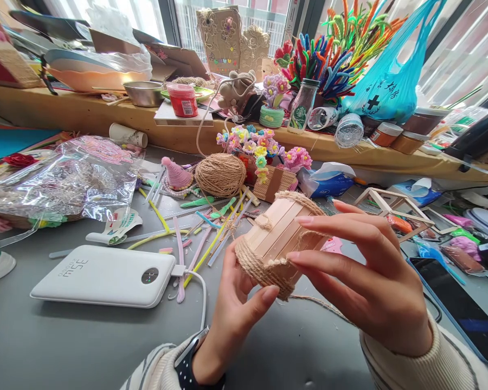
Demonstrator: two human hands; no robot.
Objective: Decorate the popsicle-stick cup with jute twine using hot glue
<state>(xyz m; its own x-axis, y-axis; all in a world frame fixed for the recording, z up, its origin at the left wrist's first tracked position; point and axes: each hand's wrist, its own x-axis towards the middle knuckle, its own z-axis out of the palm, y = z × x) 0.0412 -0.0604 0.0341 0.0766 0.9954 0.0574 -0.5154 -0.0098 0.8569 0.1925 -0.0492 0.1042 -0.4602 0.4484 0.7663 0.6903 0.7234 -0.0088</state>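
Above the grey surface (65, 341), at 6 o'clock from the twine ball (220, 174), your left hand (236, 311) and right hand (366, 276) both grip the twine-wrapped stick barrel (277, 233), tilted.

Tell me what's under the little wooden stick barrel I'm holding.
The wooden stick barrel is held above the grey table by both hands. A twine strand trails beneath it. The table directly below is hidden.

Head cam, looks fwd/down, close over cluttered table (44, 336) toward windowsill.
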